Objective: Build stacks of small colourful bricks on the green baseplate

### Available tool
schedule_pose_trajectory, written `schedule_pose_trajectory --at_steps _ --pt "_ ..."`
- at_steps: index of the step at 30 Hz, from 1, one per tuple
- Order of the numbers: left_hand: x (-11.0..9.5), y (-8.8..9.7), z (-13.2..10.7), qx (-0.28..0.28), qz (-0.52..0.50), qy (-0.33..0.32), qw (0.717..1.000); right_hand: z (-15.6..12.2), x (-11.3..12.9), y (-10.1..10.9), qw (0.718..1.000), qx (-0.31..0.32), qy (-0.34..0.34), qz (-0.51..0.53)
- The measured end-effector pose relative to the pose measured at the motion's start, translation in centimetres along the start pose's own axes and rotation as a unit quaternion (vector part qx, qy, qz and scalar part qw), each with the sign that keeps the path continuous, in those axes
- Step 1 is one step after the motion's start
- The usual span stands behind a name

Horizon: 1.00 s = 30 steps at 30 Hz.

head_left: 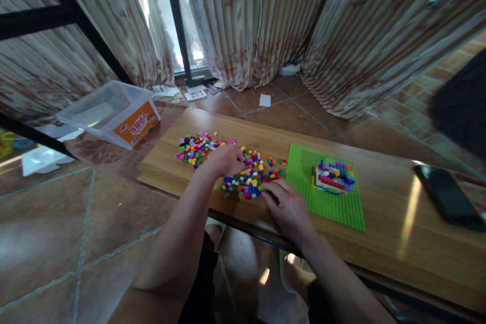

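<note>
A loose pile of small coloured toy bricks (243, 182) is spread across the wooden bench. My left hand (230, 159) is over the middle of the pile with its fingers curled down; whatever is in them is hidden. At the pile's near right edge, my right hand (286, 205) has thumb and forefinger brought together at a lime green brick (261, 188). Right of that hand lies a bright green baseplate (298, 172). A small multicoloured brick structure (332, 178), roughly square with stacked walls, stands on it.
A dark phone (450, 197) lies at the bench's right end. On the floor to the left stands a clear plastic box (110, 111) with an orange label. Papers (195, 93) lie near the curtains (246, 25). The bench's (383, 212) near edge runs above my feet.
</note>
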State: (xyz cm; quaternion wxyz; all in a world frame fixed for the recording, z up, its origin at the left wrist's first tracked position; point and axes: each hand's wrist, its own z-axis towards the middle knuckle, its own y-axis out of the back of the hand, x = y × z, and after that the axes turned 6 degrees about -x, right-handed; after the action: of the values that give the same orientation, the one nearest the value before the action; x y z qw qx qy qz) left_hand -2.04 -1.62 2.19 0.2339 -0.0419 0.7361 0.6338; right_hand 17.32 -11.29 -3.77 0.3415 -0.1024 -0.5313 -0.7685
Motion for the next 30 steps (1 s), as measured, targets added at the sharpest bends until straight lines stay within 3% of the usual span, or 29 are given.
schedule_pose_trajectory --at_steps 7,15,22,27,30 --pt "-0.7 0.3 -0.1 0.001 -0.056 -0.052 0.997 0.4 0.2 0.6 0.998 -0.059 -0.021 0.023" --pt "-1.3 -0.7 0.6 0.017 0.01 -0.073 0.997 1.1 1.8 -0.9 0.997 0.056 0.032 -0.044" --pt "-1.8 -0.7 0.6 0.001 -0.013 -0.075 0.997 1.4 1.7 -0.5 0.997 0.069 0.014 -0.035" --pt "-2.0 -0.8 0.7 -0.023 -0.052 -0.081 0.995 1.1 1.3 -0.5 0.998 0.024 -0.029 0.043" --pt "-1.8 -1.1 0.9 -0.024 -0.141 -0.097 0.985 1.4 1.0 0.1 0.971 -0.028 -0.132 0.197"
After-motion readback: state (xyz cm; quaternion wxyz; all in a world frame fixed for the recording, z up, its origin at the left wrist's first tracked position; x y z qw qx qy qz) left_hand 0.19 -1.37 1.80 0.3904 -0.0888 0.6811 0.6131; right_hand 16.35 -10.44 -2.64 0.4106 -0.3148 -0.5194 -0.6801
